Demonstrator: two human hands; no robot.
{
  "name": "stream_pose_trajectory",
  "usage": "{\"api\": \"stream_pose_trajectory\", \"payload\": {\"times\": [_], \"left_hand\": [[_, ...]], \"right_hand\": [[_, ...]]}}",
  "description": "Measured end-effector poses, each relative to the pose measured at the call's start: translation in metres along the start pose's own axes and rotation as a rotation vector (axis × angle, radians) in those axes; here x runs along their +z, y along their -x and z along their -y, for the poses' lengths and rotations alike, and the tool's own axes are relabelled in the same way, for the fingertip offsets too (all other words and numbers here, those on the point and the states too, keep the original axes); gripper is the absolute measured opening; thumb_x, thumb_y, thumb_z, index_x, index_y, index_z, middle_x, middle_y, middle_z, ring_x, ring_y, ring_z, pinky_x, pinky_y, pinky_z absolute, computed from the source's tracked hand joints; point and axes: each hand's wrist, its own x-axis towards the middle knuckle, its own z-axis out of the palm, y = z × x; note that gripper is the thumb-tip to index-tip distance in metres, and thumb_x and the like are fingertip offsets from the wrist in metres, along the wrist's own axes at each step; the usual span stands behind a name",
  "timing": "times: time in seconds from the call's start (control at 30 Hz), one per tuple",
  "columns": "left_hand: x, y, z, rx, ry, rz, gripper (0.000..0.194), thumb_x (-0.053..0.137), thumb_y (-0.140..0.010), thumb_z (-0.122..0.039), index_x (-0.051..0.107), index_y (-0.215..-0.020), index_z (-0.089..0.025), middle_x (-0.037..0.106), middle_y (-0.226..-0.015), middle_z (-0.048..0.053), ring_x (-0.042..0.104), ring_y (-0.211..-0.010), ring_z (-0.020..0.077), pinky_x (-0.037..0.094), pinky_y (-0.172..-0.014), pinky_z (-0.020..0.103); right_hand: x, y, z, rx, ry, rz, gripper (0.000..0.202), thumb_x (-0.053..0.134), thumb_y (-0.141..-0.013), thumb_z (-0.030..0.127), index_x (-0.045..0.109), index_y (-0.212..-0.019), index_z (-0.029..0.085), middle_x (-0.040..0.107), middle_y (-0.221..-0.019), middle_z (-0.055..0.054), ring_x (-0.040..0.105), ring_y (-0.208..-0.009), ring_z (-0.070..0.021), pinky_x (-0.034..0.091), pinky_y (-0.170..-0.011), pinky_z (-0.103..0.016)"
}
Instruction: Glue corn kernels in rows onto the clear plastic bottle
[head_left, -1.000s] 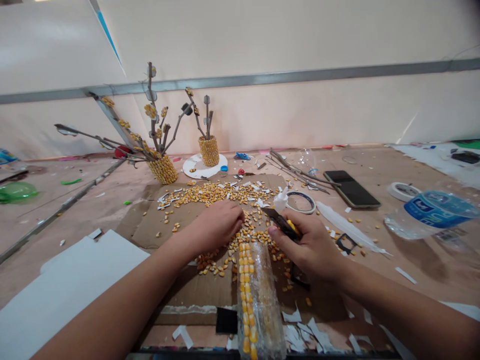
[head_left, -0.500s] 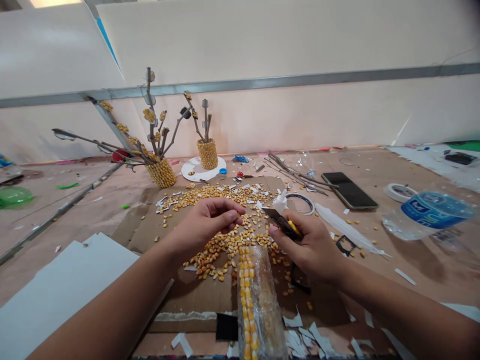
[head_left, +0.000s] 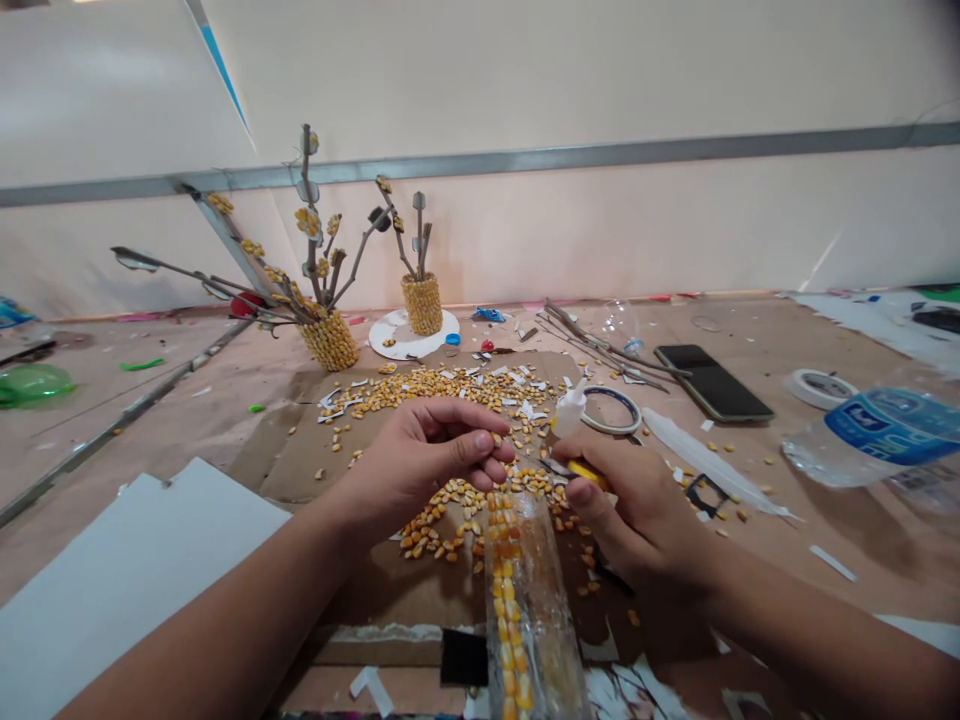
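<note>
The left hand (head_left: 424, 455) was pinched on what looked like a corn kernel (head_left: 496, 440), just beyond the clear tube (head_left: 553, 620) at the near middle; the right hand (head_left: 649, 505) was wrapped around a yellow cutter (head_left: 589, 473). Good handling called for a light pinch and the blade (head_left: 553, 467) angled off the left hand. Fingers partly hid the kernel; the view cut off the tube's near end.

The blue label (head_left: 862, 424) on the bottle (head_left: 814, 462) bears white lettering (head_left: 888, 436) — too blurred to read.
</note>
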Motion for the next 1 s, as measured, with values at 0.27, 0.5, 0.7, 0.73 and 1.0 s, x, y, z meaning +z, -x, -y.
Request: {"api": "stream_pose_trajectory", "payload": {"times": [0.27, 0.5, 0.7, 0.73, 1.0], "left_hand": [[0.005, 0.003, 0.001, -0.068, 0.007, 0.019, 0.035, 0.097, -0.079, -0.039, 0.075, -0.090, -0.014, 0.076, -0.069, 0.000, 0.064, -0.052, 0.0043, 0.050, -0.048, 0.010], [0.010, 0.005, 0.000, -0.125, 0.057, 0.060, 0.030, 0.094, -0.082, -0.037, 0.075, -0.087, -0.014, 0.072, -0.066, -0.001, 0.064, -0.052, 0.0057, 0.048, -0.047, 0.012], [0.011, 0.006, 0.000, -0.133, 0.069, 0.074, 0.033, 0.094, -0.080, -0.038, 0.072, -0.084, -0.014, 0.073, -0.066, 0.000, 0.063, -0.050, 0.0068, 0.049, -0.046, 0.014], [0.012, 0.006, 0.000, -0.136, 0.068, 0.072, 0.034, 0.094, -0.080, -0.039, 0.072, -0.084, -0.014, 0.073, -0.066, -0.001, 0.063, -0.050, 0.0068, 0.049, -0.046, 0.014], [0.022, 0.008, 0.004, -0.136, 0.006, 0.044, 0.033, 0.089, -0.085, -0.040, 0.068, -0.086, -0.015, 0.072, -0.066, -0.001, 0.062, -0.049, 0.0059, 0.048, -0.046, 0.013]], "right_hand": [[0.001, -0.004, 0.006, -0.014, 0.116, -0.011, 0.017, 0.058, -0.103, 0.034, 0.064, -0.094, 0.020, 0.065, -0.075, -0.001, 0.061, -0.065, -0.0175, 0.042, -0.060, -0.030], [0.002, -0.004, 0.006, -0.038, 0.142, -0.063, 0.012, 0.062, -0.101, 0.032, 0.065, -0.096, 0.020, 0.064, -0.076, -0.002, 0.059, -0.065, -0.0176, 0.043, -0.060, -0.030], [0.004, -0.002, 0.006, -0.043, 0.125, -0.073, 0.011, 0.063, -0.100, 0.032, 0.063, -0.097, 0.021, 0.065, -0.079, -0.003, 0.060, -0.068, -0.0187, 0.043, -0.061, -0.032], [0.004, -0.002, 0.006, -0.046, 0.123, -0.075, 0.011, 0.063, -0.100, 0.032, 0.063, -0.097, 0.021, 0.066, -0.080, -0.004, 0.061, -0.068, -0.0190, 0.043, -0.061, -0.032], [0.003, -0.001, 0.008, -0.066, 0.112, -0.078, 0.010, 0.064, -0.102, 0.031, 0.065, -0.101, 0.021, 0.069, -0.083, -0.005, 0.065, -0.071, -0.0197, 0.046, -0.062, -0.032]]}}
